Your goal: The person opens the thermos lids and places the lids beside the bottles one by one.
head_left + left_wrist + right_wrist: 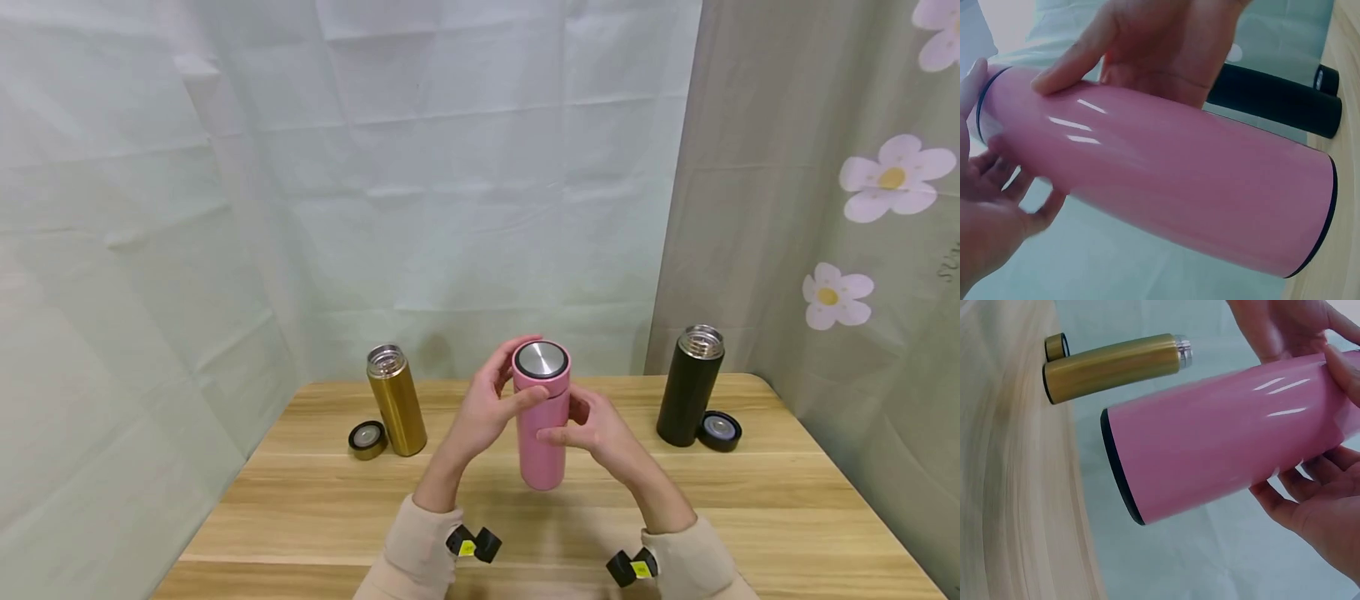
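A pink thermos flask is held nearly upright between both hands, its base raised off the wooden table. Its lid, with a silver disc on top, sits on the flask. My left hand grips the lid end, thumb across the front and fingers around the far side. Lower down, my right hand holds the upper body, with its thumb on the front. In the right wrist view the pink flask shows a dark base ring, and the right fingers curl against its side.
At the left of the table stands a gold flask without its lid; a gold lid lies beside it. A black flask, also uncovered, stands at the right beside its black lid. Pale curtains hang behind.
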Available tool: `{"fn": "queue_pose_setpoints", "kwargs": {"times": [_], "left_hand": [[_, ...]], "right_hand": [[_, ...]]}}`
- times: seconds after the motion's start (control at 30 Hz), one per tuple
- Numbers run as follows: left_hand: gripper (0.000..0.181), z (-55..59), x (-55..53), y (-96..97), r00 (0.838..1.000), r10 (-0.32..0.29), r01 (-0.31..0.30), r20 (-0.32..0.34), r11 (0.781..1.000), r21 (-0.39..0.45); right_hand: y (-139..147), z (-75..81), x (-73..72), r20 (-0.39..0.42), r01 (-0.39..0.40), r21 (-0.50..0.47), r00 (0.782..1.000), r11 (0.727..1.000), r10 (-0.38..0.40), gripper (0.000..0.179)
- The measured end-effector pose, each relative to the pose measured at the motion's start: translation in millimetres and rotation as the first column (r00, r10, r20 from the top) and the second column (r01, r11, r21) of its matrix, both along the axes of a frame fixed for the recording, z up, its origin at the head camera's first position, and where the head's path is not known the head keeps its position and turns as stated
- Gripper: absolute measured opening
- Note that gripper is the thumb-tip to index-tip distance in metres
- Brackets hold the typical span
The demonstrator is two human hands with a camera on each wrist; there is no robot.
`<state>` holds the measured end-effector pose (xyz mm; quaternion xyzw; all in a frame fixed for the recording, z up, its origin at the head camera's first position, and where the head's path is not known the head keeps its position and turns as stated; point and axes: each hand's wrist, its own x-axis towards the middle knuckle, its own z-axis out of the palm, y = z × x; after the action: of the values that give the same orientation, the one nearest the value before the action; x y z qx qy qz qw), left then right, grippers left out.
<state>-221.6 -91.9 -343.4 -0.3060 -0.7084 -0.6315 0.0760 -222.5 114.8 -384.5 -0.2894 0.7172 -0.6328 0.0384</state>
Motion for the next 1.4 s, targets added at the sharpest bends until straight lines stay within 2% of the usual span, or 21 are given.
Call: {"fn": "queue_pose_setpoints", "kwargs": {"times": [0.1, 0.23, 0.4, 0.5, 0.67, 0.87, 1.23, 1.33, 1.4], "left_hand": [[0.087, 1.3, 0.0, -4.0, 0.994, -0.100, 0.099, 0.036, 0.995, 0.018], [0.088, 3.1, -0.9, -8.1, 0.975, -0.212, 0.211, 0.060, 0.977, 0.027], [0.089, 1.1, -1.9, -10.1, 0.958, -0.278, 0.277, 0.069, 0.961, 0.022], [0.090, -0.2, -1.2, -10.0, 0.960, -0.268, 0.266, 0.077, 0.963, 0.032], [0.091, -0.5, -0.6, -7.8, 0.974, -0.219, 0.217, 0.062, 0.976, 0.026], [0.096, 1.5, 0.1, -2.3, 0.990, -0.133, 0.132, 0.056, 0.991, 0.019], [0.094, -0.2, -1.4, 6.4, 1.000, -0.007, 0.007, 0.020, 1.000, 0.027], [0.091, 0.1, -1.8, 8.4, 1.000, 0.007, -0.007, 0.004, 1.000, 0.025], [0.091, 0.6, -1.7, 7.9, 1.000, -0.013, 0.013, 0.007, 1.000, 0.021]], "right_hand": [[2.2, 0.1, 0.8, 0.013, -0.024, -0.016, 1.000, 1.000, 0.024, 0.057], [4.3, 1.3, 1.2, 0.024, -0.095, -0.041, 0.995, 0.995, 0.097, 0.055], [4.1, 1.6, 1.0, -0.006, -0.156, -0.038, 0.988, 0.987, 0.156, 0.053], [3.8, 0.9, 1.2, -0.013, -0.161, -0.037, 0.987, 0.986, 0.161, 0.053], [3.5, 0.6, 0.9, -0.004, -0.146, -0.040, 0.989, 0.988, 0.146, 0.055], [2.5, 1.8, 1.2, 0.001, -0.098, -0.040, 0.995, 0.994, 0.098, 0.055], [-0.5, 0.4, 1.2, -0.013, 0.005, -0.013, 1.000, 1.000, -0.005, 0.055], [-1.3, 0.9, 0.8, -0.021, 0.039, 0.003, 0.999, 0.999, -0.039, 0.054], [-0.9, 0.9, 0.6, -0.027, 0.043, 0.004, 0.999, 0.999, -0.042, 0.055]]}}
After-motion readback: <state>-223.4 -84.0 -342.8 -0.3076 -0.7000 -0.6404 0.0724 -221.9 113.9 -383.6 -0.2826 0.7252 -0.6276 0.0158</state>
